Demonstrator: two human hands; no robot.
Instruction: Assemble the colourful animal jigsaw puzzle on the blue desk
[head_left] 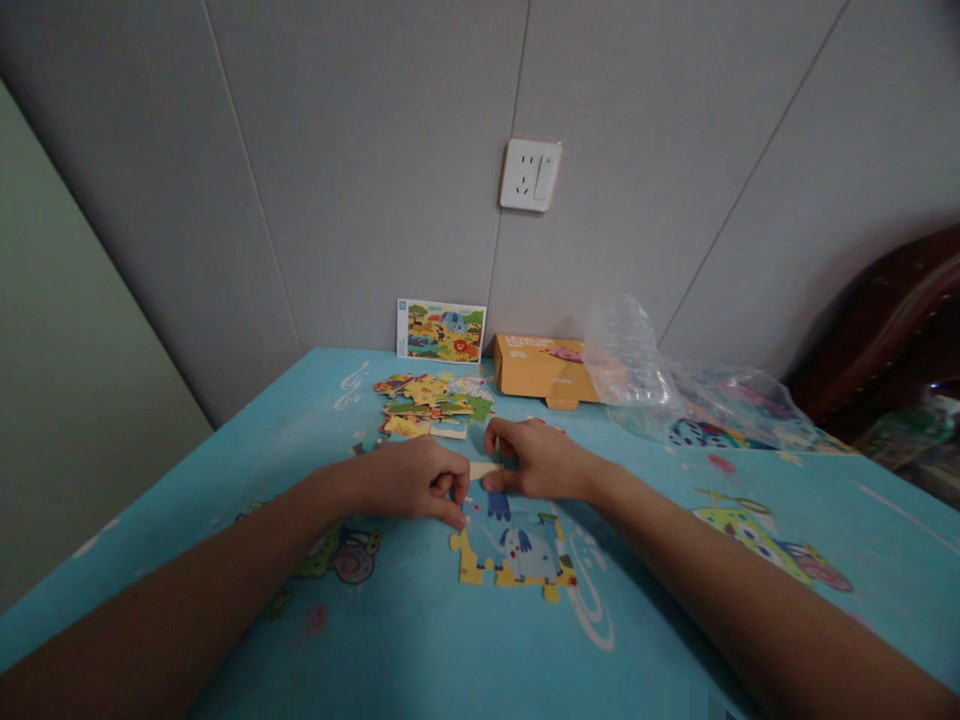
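Both hands meet over the top edge of a joined puzzle section (529,560), which shows a pale blue elephant with yellow along its lower edge. My right hand (544,458) pinches a puzzle piece (484,469) between thumb and fingers; the piece is tilted so its plain cream side shows. On the other side, my left hand (416,478) has curled fingers and thumb closed at the left end of the same piece, close to the section's upper left corner. The fingertips partly hide the piece. Just beyond the hands lies a pile of loose puzzle pieces (427,400).
A picture card (441,332) with animals leans against the wall. Beside it lies an orange box (544,370), with crumpled clear plastic wrap (634,355) to its right. A wall socket (529,175) is above. The blue tablecloth (360,620) has cartoon prints.
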